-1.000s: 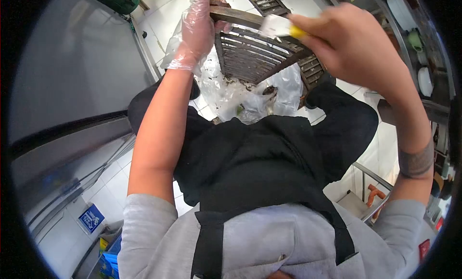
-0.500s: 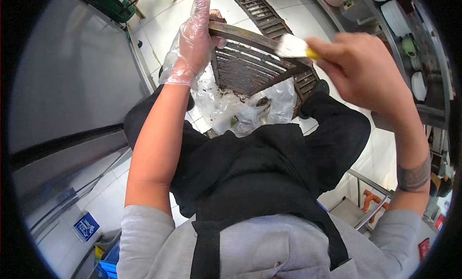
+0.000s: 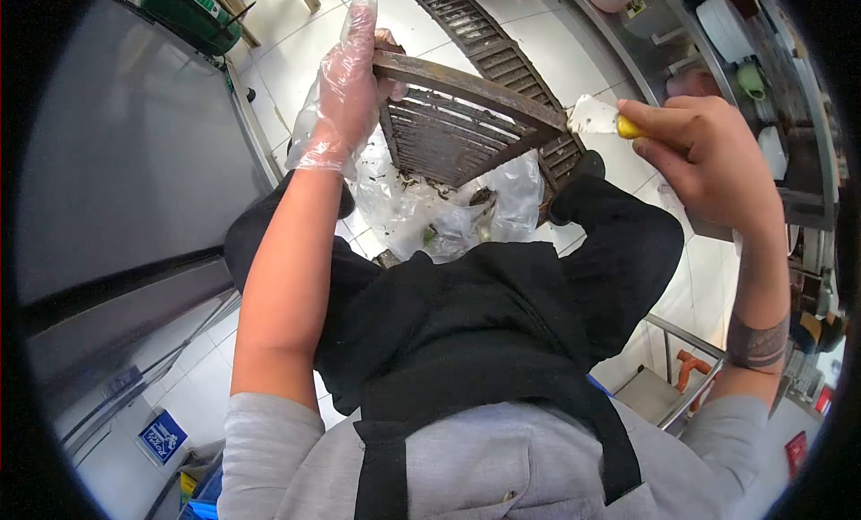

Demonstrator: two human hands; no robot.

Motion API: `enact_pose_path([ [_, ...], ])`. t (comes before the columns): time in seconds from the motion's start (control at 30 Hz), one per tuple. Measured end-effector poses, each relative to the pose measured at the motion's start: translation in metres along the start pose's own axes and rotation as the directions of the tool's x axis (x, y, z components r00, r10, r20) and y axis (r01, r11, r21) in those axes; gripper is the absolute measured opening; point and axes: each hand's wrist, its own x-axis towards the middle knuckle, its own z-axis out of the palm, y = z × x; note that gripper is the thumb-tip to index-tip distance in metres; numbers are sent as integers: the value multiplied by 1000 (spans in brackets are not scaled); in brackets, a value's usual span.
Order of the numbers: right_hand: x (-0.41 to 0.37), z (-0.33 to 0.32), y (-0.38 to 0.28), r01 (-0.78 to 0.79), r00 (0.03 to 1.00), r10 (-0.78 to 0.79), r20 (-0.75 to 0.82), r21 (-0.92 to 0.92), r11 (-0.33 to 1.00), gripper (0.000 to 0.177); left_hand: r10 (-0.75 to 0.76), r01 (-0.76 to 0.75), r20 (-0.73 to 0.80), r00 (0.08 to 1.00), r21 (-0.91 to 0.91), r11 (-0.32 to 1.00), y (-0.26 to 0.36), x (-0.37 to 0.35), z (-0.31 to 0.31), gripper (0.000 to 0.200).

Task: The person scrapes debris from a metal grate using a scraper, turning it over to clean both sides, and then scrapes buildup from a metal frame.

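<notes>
My left hand, in a clear plastic glove, is closed round the upper left corner of a dirty metal drain grate. The grate stands tilted over a clear plastic bag that holds dark scraps. In my bare right hand is a scraper with a yellow handle, its broad pale blade specked with dirt. The blade's tip is right by the grate's upper right corner.
More slatted grating runs across the white tile floor behind the held grate. Metal shelving with containers stands at right, a grey cabinet at left. A green bin sits at the upper left.
My right hand has moved right and slightly down, carrying the scraper from the grate's top bar to its corner. The grate and my left hand shift slightly left and down in view.
</notes>
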Motion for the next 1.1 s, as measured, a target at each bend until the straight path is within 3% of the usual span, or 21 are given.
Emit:
enact_pose_path([
  [0.03,-5,6,4,-2,1000,2,-3,1,1000,27,1,-1,3,1000,3,1000,-1,0,-1,64],
  [0.1,-12,29,10,-257,959,283,-5,400,880,32,-2,2,-36,999,-23,1000,-2,-1,-2,59],
  [0.23,-6,60,18,-131,985,158,-66,300,945,35,87,-79,-147,985,60,995,-4,-10,4,62],
  [0.33,-6,70,9,-63,984,95,-148,211,976,37,207,-204,-12,978,131,970,-4,-9,4,49],
  [0.43,-9,78,6,-51,975,96,-199,220,974,44,242,-177,-107,964,419,891,2,-13,6,53],
  [0.47,-10,81,3,-59,967,112,-230,223,973,46,245,-178,-106,964,427,887,2,-15,9,53],
  [0.53,-10,88,0,-84,955,143,-259,226,970,48,392,-144,-336,856,573,807,9,-21,23,51],
  [0.6,-10,95,-2,-110,940,176,-291,229,967,50,453,-180,-364,814,583,793,0,-24,19,53],
  [0.67,-10,102,-4,-115,936,202,-287,295,949,49,195,-57,-510,838,274,960,5,-42,30,55],
  [0.73,-10,111,-7,-74,930,182,-320,321,944,48,257,-102,-456,852,338,936,3,-46,28,53],
  [0.8,-12,115,-13,-35,922,163,-351,342,939,47,76,49,-344,936,340,939,3,-47,25,45],
  [0.83,-15,115,-18,-52,930,172,-326,344,937,47,422,-312,-235,875,393,865,-11,-43,28,34],
  [0.87,-17,117,-20,-72,936,183,-301,347,935,46,424,-314,-229,876,397,862,-21,-39,23,34],
  [0.93,-24,124,-18,-39,911,166,-378,323,946,43,586,-279,-140,798,776,566,-18,-36,27,29],
  [0.97,-29,125,-17,-69,911,181,-370,297,952,42,535,-228,-269,800,689,688,-22,-32,34,28],
  [1.0,-34,127,-17,-99,913,196,-359,271,957,40,532,-232,-259,806,690,686,-23,-31,40,28],
  [1.07,-47,130,-13,-131,899,230,-372,273,953,39,510,-235,-184,841,724,649,-25,-29,47,27],
  [1.1,-52,131,-12,-150,888,249,-386,269,951,37,581,-311,-78,810,783,538,-26,-24,49,23],
])
